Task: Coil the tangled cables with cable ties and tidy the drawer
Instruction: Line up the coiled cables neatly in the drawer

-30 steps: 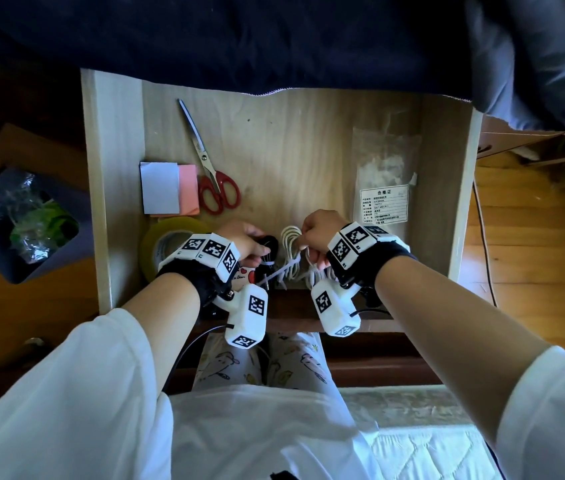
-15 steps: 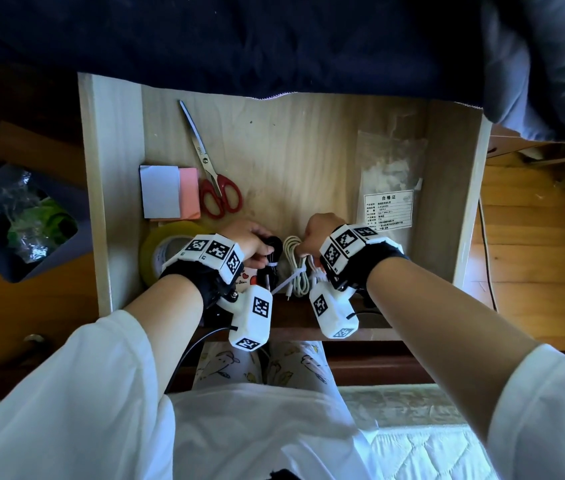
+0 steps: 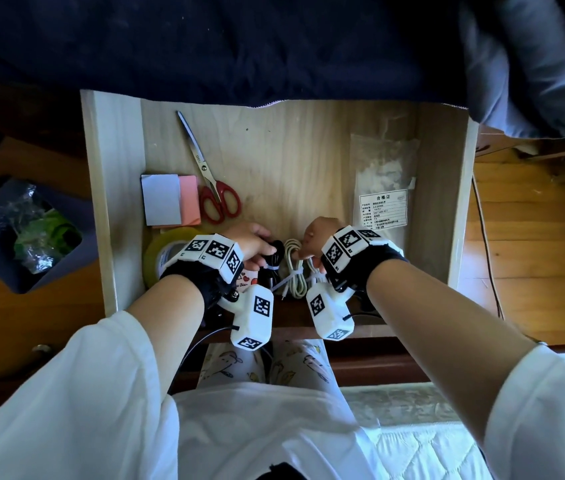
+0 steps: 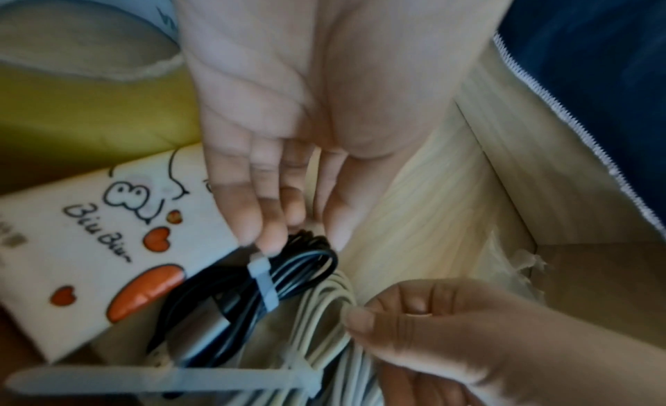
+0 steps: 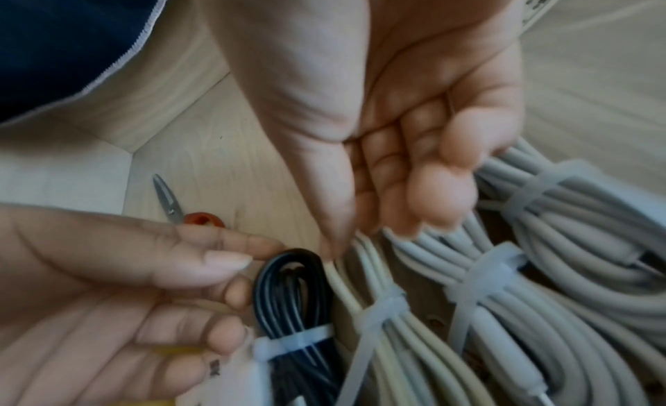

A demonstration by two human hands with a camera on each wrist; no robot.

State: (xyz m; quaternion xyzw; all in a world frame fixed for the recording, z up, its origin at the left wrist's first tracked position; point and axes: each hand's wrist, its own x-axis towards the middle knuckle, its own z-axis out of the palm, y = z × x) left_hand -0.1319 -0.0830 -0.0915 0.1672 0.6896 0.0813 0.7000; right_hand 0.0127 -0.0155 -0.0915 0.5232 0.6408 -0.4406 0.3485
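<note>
A black cable coil [image 3: 274,258] bound with a pale cable tie [image 4: 262,281] lies near the front of the wooden drawer [image 3: 101,202]. My left hand [image 3: 257,244] pinches its top loop between thumb and fingers. Right beside it lies a cream-white cable coil [image 3: 293,268], also tied [image 5: 382,306]. My right hand [image 3: 317,235] pinches the top loops of that coil. In the right wrist view two more tied grey-white coils [image 5: 482,272] lie to its right, partly under the hand. The long free tail of a cable tie [image 4: 144,379] sticks out at the front.
Red-handled scissors [image 3: 217,188] and white and pink note pads [image 3: 170,199] lie at the drawer's back left. A yellow tape roll [image 3: 156,252] and a cartoon-printed box [image 4: 108,241] sit under my left wrist. A clear labelled bag [image 3: 383,188] lies at the right.
Both hands keep their grip on the coils near the drawer front. Only slight shifts of the hands show.
</note>
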